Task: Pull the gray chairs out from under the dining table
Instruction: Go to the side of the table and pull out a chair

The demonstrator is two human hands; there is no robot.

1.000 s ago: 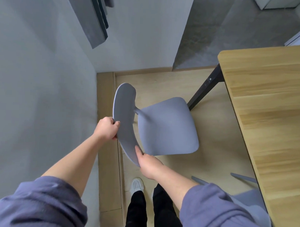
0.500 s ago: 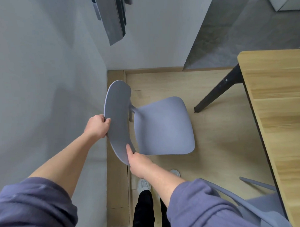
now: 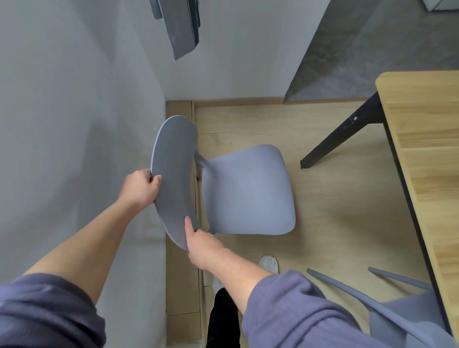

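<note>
A gray plastic chair stands on the wood floor, fully out from under the dining table and close to the wall on the left. My left hand grips the far edge of its curved backrest. My right hand holds the near lower end of that backrest. A second gray chair sits at the lower right, its seat partly under the table edge and partly hidden by my right sleeve.
The white wall runs close along the left, with a wooden skirting strip at its foot. A black table leg slants to the floor right of the chair. My legs and a white shoe are below the chair.
The chair in my hands has shifted left, away from the table and toward the wall; the gap to the table leg has widened. More of the second chair shows at lower right.
</note>
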